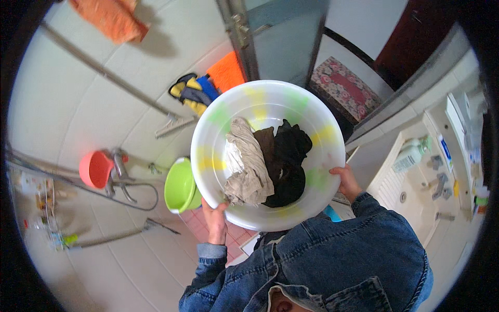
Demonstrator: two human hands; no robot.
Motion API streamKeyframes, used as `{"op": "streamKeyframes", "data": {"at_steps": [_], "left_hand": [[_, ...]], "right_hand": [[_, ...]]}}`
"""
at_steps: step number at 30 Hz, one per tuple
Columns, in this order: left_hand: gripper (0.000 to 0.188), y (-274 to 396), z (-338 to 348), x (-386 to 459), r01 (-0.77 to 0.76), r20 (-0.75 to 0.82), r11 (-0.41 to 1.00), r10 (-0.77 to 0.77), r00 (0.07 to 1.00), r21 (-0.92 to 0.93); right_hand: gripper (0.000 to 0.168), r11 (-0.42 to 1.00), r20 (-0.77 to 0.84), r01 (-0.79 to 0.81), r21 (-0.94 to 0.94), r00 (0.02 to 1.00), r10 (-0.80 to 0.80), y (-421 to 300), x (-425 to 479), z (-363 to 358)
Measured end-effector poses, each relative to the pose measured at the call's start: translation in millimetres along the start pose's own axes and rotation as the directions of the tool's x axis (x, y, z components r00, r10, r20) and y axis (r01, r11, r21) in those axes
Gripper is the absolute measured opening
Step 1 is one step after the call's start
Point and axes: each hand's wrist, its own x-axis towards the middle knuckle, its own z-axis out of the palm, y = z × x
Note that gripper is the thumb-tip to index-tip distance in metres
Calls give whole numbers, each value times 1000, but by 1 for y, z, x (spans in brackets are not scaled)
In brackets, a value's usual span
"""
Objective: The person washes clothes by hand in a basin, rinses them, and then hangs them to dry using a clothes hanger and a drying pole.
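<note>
A large white plastic basin (269, 91) with yellow and green patches is held up in front of my body. My left hand (214, 218) grips its rim at the lower left, and my right hand (345, 181) grips the rim at the right. Inside the basin lie a beige garment (249, 163), a brown cloth (265, 142) and a black garment (290, 167), bunched side by side. A bit of white cloth (234, 156) shows at the left of the beige one. The fingers under the rim are hidden.
A green basin (179, 187) sits left, near a wall tap (122, 163) and a pink dipper (94, 169). A floor squeegee (175, 126) leans on the tiled wall. The washbasin (417, 206) is right. Beyond the glass door (288, 43) lies a floral mat (347, 87).
</note>
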Motion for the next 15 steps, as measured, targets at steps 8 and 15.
{"op": "streamKeyframes", "data": {"at_steps": [8, 15], "left_hand": [[58, 96, -21, -74, 21, 143, 1000, -21, 989, 5], [52, 107, -65, -84, -58, 233, 994, 79, 969, -95]], "right_hand": [[35, 996, -138, 59, 71, 989, -49, -53, -150, 21], [35, 985, -158, 150, 82, 978, -136, -37, -202, 36]]}}
